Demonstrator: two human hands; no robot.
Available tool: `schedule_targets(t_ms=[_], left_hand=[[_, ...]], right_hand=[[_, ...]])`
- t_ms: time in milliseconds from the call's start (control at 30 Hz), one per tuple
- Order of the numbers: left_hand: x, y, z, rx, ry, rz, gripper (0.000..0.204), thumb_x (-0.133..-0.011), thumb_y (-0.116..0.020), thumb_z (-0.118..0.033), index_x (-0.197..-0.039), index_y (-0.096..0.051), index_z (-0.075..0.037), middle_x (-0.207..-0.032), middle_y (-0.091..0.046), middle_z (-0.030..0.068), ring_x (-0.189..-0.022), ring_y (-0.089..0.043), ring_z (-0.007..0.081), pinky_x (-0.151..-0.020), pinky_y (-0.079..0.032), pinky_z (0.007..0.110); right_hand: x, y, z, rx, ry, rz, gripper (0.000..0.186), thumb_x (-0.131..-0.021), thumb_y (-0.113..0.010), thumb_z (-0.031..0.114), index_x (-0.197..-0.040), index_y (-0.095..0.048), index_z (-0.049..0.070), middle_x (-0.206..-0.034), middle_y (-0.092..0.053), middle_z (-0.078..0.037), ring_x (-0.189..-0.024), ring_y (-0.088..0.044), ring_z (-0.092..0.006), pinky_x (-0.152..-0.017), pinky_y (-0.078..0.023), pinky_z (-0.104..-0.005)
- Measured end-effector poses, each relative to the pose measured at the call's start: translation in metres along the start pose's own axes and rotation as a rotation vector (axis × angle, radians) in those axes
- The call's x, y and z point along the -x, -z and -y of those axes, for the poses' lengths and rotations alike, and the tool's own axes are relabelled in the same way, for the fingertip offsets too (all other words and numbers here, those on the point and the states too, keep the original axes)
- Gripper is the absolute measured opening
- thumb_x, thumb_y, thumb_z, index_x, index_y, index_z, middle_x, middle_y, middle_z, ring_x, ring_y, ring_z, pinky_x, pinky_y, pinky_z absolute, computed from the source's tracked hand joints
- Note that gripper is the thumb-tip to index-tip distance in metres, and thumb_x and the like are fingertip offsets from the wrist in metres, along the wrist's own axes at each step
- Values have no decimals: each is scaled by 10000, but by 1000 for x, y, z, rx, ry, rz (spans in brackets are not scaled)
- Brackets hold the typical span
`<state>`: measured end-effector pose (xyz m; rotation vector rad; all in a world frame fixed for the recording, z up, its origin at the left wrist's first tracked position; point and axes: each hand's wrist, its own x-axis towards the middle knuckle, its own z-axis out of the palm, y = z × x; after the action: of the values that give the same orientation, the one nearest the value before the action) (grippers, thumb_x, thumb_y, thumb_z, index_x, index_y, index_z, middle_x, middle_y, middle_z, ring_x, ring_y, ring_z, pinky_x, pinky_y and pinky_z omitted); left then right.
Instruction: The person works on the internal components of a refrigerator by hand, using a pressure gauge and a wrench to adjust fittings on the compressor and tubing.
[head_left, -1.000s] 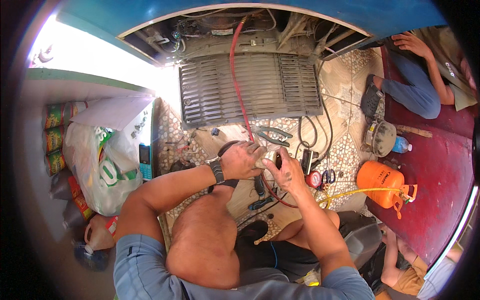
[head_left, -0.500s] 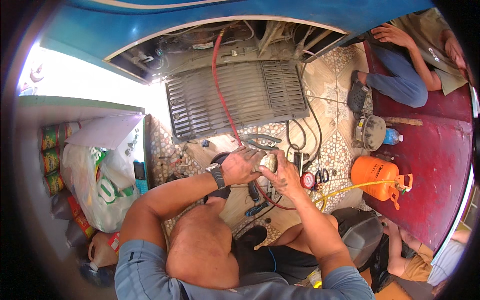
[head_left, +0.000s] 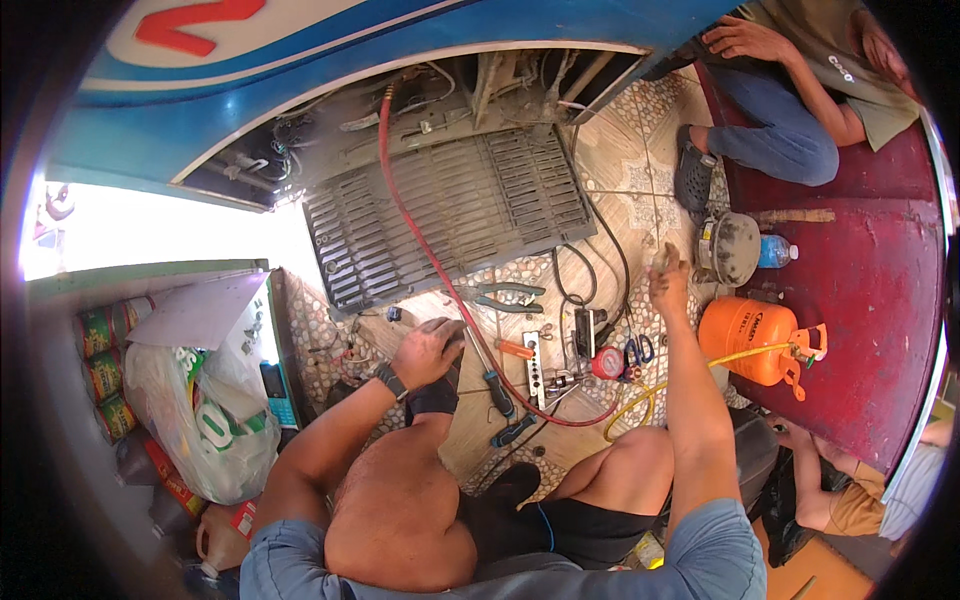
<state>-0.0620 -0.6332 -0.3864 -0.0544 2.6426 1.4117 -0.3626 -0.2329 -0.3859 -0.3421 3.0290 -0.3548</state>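
My left hand (head_left: 428,353), with a watch on its wrist, hovers beside my bent knee with loosely bent fingers and nothing visible in them. Stretched out to the right, my right hand (head_left: 670,284) is near a round dusty metal container (head_left: 730,250). Its fingers are drawn together around something small and pale that I cannot make out. On the floor between my hands lie pliers (head_left: 508,297), a flaring tool bar (head_left: 536,372), a screwdriver (head_left: 497,393), a red gauge (head_left: 607,363) and blue-handled scissors (head_left: 638,350). A red hose (head_left: 425,245) runs across them.
A dusty slotted panel (head_left: 450,215) lies below the opened blue cabinet (head_left: 350,60). An orange gas cylinder (head_left: 745,340) with a yellow hose and a water bottle (head_left: 777,251) stand right. Another person (head_left: 780,110) sits at upper right. Bagged goods (head_left: 215,430) fill a left shelf.
My hands have come apart from the pale object they held together. The right hand has moved far right and outward; the left has drawn back left. The view has shifted slightly.
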Motion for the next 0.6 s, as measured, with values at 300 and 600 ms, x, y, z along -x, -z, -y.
schedule_targets(t_ms=[300,600], left_hand=[[31,10,5,107,72,-133,237,-939,-631,-159,-1142,-640,-37,-1074,-683,176,-1000,-657,381,-859,-536,431],[48,10,35,93,333,-223,229,-957,-613,-199,-1136,-659,-63,-1057,-690,172,-983,-658,383,-852,-528,437]], right_hand=[[-6,-34,-38,13,8,120,801,-843,-716,218,-1526,-303,149,-1291,-476,-325,-1161,-518,-467,-946,-489,-477],[65,-28,62,21,-77,-225,550,-856,-673,188,-1374,-528,73,-1370,-440,-257,-1265,-437,-441,-1095,-353,-511]])
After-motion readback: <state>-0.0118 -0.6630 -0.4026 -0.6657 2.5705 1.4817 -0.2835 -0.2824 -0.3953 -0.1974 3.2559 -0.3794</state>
